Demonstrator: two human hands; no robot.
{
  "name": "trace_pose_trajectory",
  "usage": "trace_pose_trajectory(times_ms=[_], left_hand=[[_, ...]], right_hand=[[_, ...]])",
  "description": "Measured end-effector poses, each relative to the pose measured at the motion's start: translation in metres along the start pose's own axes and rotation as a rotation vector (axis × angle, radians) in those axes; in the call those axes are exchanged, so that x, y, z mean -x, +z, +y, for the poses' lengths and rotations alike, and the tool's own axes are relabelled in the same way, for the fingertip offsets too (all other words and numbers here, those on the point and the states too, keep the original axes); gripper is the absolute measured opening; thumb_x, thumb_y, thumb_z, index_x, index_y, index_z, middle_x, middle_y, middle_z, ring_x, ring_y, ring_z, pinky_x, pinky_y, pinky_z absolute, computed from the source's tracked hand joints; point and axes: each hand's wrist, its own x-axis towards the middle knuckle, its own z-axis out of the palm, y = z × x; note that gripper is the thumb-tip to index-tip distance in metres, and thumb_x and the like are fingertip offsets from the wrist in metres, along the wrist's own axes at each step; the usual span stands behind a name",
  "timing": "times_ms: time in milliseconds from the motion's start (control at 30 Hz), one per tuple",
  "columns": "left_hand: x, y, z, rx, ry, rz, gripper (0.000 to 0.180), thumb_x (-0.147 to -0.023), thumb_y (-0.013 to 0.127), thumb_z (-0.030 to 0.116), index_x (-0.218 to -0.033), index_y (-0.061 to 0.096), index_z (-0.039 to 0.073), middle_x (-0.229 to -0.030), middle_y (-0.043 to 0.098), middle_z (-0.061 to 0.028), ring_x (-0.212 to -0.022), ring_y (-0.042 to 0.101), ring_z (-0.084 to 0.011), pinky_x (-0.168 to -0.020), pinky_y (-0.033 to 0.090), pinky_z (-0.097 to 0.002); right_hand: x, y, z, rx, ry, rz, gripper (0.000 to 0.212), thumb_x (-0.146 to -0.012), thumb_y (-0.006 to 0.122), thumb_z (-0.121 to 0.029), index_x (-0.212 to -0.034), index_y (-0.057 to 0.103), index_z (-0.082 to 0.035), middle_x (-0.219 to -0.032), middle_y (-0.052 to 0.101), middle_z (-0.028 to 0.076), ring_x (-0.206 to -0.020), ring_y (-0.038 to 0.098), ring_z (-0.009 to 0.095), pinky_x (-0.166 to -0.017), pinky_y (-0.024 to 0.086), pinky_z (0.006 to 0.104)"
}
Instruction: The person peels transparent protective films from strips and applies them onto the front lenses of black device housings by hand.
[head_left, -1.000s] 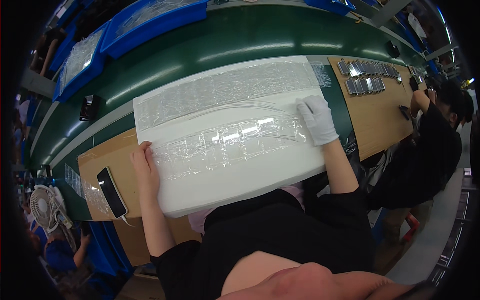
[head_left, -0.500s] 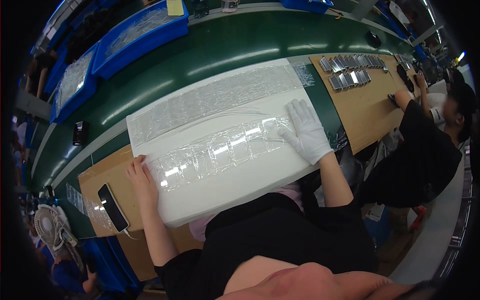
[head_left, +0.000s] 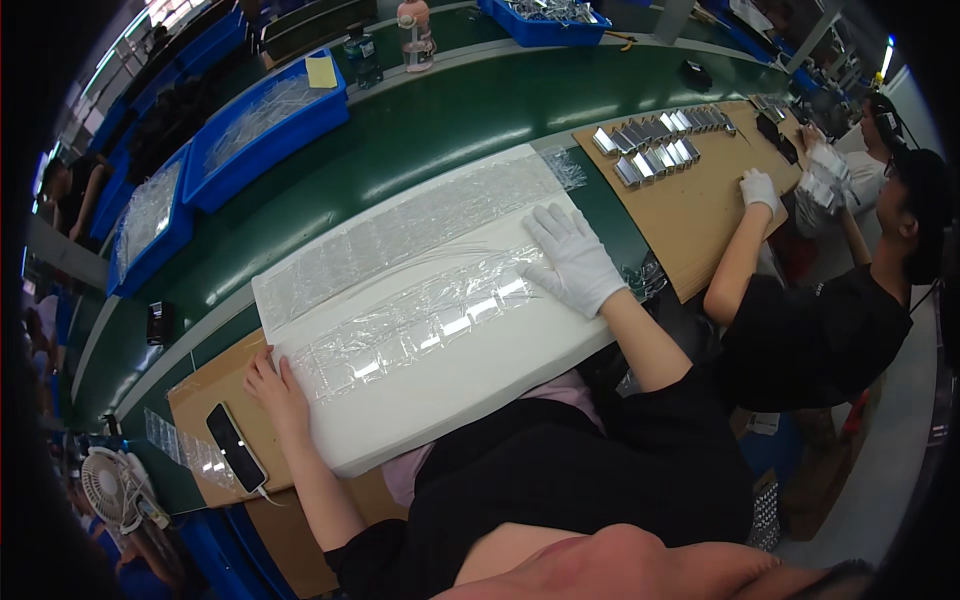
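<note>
A thick white board [head_left: 470, 392], which looks like foam, lies tilted in front of me. Two long strips of clear crinkled plastic film rest on it: a near strip [head_left: 410, 335] and a wider far strip [head_left: 400, 222]. Thin curved lines show between them. My right hand [head_left: 580, 262], in a white glove, presses flat with fingers out at the right end of the near strip. Bare, my left hand [head_left: 277, 395] touches the board's left edge beside the strip's other end, its fingers apart.
Blue bins [head_left: 190, 190] of clear plastic pieces stand at the far left. A phone [head_left: 236, 448] on cardboard and a small fan [head_left: 112, 488] sit left. To the right, shiny metal pieces [head_left: 655, 160] stand on cardboard [head_left: 660, 225], beside a gloved co-worker [head_left: 800, 320].
The view has shifted, so the board appears lower and further left. My hands keep nearly the same places on it. The co-worker's gloved hand now shows over the cardboard.
</note>
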Motion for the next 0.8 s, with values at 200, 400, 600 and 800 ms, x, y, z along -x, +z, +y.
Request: trace_pose_trajectory(times_ms=[200,400,600,800], left_hand=[[-0.002,0.001,0.006,-0.018,-0.081,-0.032,0.032,-0.098,0.059,0.018,-0.129,0.059,0.013,-0.131,0.053,-0.0123,-0.120,0.046,-0.0350,-0.107,0.033,-0.0518],[-0.003,0.006,-0.002,-0.061,-0.085,0.006,0.033,-0.099,0.057,0.022,-0.130,0.058,0.012,-0.131,0.056,-0.0106,-0.120,0.049,-0.0352,-0.108,0.032,-0.0489],[-0.003,-0.001,0.005,0.010,-0.059,0.023,0.033,-0.098,0.058,0.021,-0.128,0.058,0.009,-0.129,0.056,-0.0127,-0.119,0.048,-0.0373,-0.110,0.031,-0.0527],[0.005,-0.010,0.009,0.013,-0.121,0.142,0.032,-0.099,0.057,0.021,-0.126,0.057,0.005,-0.123,0.058,-0.0134,-0.117,0.049,-0.0338,-0.108,0.032,-0.0485]], right_hand=[[0.004,0.002,0.005,0.077,-0.034,0.086,0.067,-0.100,0.045,-0.055,-0.148,0.049,-0.007,-0.157,0.044,0.017,-0.149,0.034,0.036,-0.123,0.022,0.0431],[0.001,-0.005,0.003,0.061,-0.075,0.179,0.058,-0.099,0.049,-0.047,-0.142,0.055,-0.007,-0.153,0.047,0.016,-0.142,0.043,0.035,-0.119,0.028,0.0415],[0.000,-0.003,0.005,-0.142,-0.007,0.170,0.048,-0.097,0.053,-0.035,-0.135,0.059,-0.007,-0.148,0.051,0.014,-0.134,0.049,0.034,-0.115,0.033,0.0404],[-0.002,0.001,0.005,-0.186,-0.019,0.200,0.044,-0.097,0.054,-0.031,-0.133,0.060,-0.007,-0.142,0.055,0.014,-0.132,0.050,0.033,-0.115,0.033,0.0397]])
